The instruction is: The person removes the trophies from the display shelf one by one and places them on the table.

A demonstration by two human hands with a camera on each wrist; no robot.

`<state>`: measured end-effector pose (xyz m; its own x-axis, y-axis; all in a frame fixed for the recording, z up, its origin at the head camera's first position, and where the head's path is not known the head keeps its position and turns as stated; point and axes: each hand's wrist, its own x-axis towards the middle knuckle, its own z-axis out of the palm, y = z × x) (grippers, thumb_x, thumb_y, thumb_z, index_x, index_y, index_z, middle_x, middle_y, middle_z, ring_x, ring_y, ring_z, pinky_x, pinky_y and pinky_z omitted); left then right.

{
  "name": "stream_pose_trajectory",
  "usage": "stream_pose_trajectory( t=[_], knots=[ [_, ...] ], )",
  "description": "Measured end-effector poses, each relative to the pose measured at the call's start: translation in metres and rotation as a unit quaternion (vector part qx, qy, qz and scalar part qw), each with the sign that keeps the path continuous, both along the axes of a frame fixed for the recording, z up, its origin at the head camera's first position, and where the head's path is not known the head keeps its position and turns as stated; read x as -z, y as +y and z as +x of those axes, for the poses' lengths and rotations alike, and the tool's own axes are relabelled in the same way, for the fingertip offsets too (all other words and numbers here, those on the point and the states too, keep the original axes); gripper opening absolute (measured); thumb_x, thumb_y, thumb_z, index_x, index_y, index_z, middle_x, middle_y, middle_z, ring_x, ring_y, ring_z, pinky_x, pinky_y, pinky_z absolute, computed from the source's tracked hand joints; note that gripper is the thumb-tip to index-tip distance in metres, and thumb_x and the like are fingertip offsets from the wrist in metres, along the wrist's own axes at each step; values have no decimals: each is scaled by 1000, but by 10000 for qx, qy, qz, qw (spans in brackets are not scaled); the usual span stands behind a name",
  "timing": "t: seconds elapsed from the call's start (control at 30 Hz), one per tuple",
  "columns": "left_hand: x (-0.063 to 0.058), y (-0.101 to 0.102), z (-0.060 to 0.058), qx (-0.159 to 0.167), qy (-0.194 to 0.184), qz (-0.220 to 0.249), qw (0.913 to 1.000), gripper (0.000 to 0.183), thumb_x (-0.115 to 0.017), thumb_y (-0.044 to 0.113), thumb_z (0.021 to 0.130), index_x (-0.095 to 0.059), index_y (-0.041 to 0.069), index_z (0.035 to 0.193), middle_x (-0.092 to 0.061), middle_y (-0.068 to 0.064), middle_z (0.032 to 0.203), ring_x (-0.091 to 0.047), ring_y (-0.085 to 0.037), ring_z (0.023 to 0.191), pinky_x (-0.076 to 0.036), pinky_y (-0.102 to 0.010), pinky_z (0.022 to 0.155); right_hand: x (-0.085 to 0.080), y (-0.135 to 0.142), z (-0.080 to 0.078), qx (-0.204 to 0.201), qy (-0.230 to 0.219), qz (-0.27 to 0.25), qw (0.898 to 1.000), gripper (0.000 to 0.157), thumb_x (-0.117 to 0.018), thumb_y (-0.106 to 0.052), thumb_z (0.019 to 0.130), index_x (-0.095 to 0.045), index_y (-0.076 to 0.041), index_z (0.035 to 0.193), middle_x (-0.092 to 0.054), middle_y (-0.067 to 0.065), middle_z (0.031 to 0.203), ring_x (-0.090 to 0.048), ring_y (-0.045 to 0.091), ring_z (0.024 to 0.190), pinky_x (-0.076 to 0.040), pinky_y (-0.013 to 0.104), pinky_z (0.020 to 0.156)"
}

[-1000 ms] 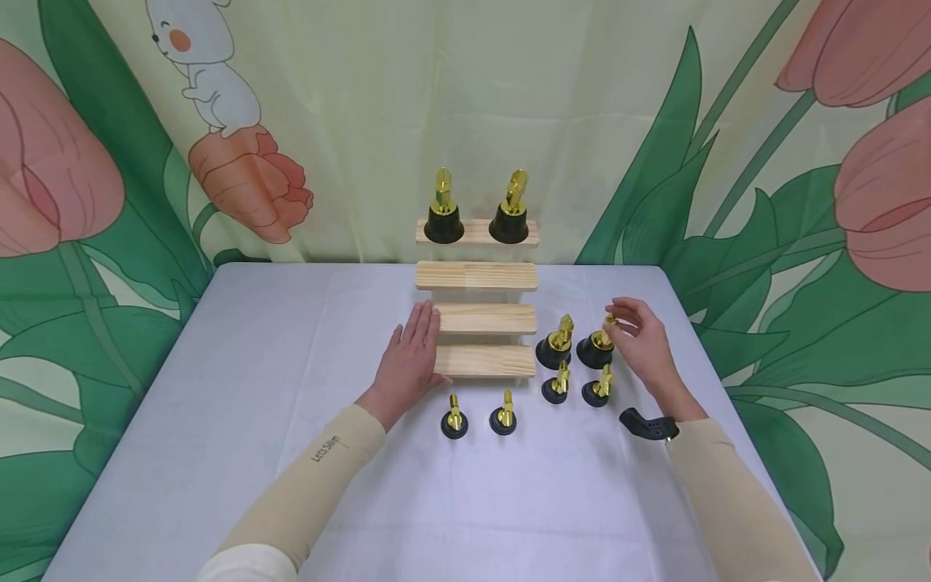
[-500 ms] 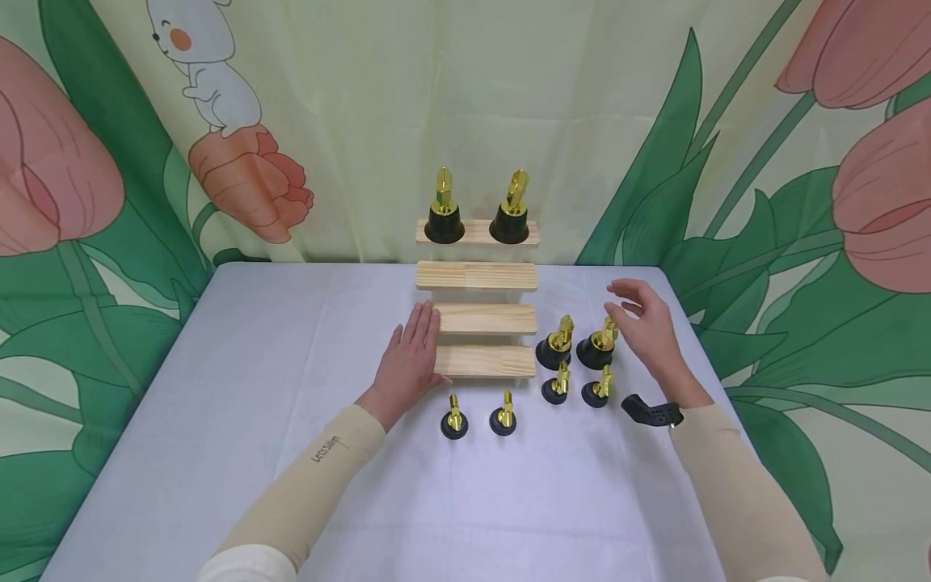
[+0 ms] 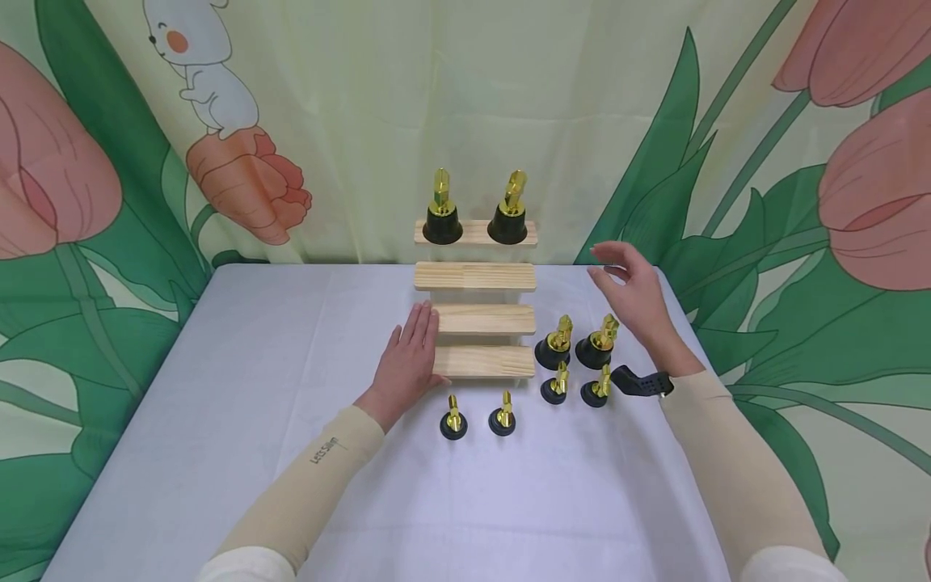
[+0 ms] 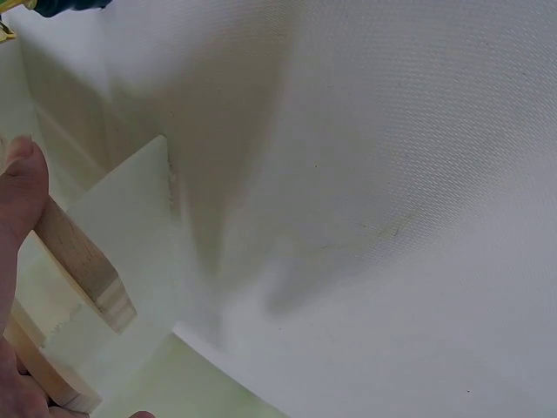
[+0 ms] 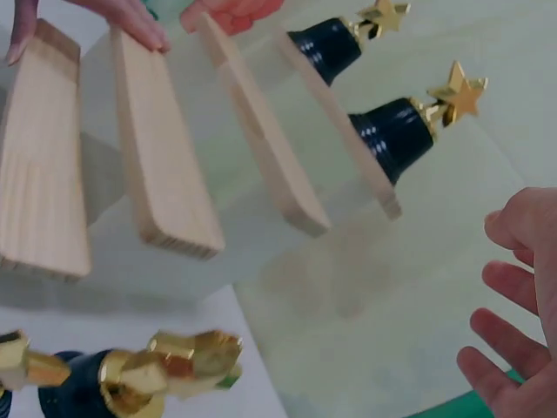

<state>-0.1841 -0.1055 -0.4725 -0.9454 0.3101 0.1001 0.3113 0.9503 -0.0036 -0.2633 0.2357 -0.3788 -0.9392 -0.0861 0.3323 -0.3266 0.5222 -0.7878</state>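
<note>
My left hand rests with straight fingers against the left end of a stepped wooden display shelf. In the left wrist view its thumb touches a board. My right hand is raised at the shelf's right and holds nothing; its fingers are loosely bent and apart in the right wrist view. Two gold star trophies with black bases, one left and one right, stand on the top step. Below my right hand are two mid-sized trophies.
Two smaller trophies stand in front of the mid-sized pair. Two more small ones are before the shelf. A white cloth covers the table, with a printed curtain behind it.
My right hand has left the far right mid-sized trophy, rising and moving toward the back and slightly left. The trophies and my left hand stay in place.
</note>
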Motion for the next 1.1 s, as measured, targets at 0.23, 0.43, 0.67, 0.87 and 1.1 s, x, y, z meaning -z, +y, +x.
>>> stream_pose_trajectory(
  t=[0.23, 0.43, 0.67, 0.87, 1.1],
  knots=[
    [1, 0, -1, 67, -49, 71, 9999, 123, -77, 58, 77, -6, -4, 157, -4, -21, 166, -7, -33, 155, -31, -55, 118, -23, -19, -10, -217, 288, 106, 9993, 42, -64, -22, 97, -53, -8, 135, -59, 10, 135, -55, 25, 127, -44, 47, 110],
    [0, -1, -1, 24, -32, -5, 10000, 122, -76, 58, 77, -7, -3, 157, -5, -21, 166, -8, -33, 155, -31, -54, 118, -42, -32, -18, -354, 460, 202, 9981, 44, -65, -20, 96, -52, -7, 136, -58, 11, 136, -54, 26, 129, -43, 48, 110],
    [0, 0, -1, 35, -64, 59, 10000, 122, -77, 57, 77, -7, -3, 157, -5, -21, 166, -8, -32, 155, -31, -54, 118, -57, -47, -27, -418, 448, 362, 9975, 49, -66, -23, 96, -50, -8, 139, -56, 11, 139, -53, 25, 129, -43, 46, 111],
    [2, 0, -1, 41, 56, -56, 10000, 123, -76, 59, 76, -7, -3, 157, -6, -21, 166, -9, -32, 155, -32, -54, 117, -65, -58, -34, -496, 467, 436, 9967, 50, -67, -22, 95, -49, -8, 139, -54, 9, 140, -53, 24, 130, -43, 45, 112],
    [1, 0, 0, 28, 121, -166, 9998, 122, -75, 60, 77, -9, -4, 157, -8, -21, 166, -11, -32, 155, -34, -53, 117, -70, -72, -44, -516, 533, 508, 9960, 51, -67, -21, 95, -47, -8, 140, -53, 9, 142, -53, 26, 129, -43, 41, 111]
  ],
)
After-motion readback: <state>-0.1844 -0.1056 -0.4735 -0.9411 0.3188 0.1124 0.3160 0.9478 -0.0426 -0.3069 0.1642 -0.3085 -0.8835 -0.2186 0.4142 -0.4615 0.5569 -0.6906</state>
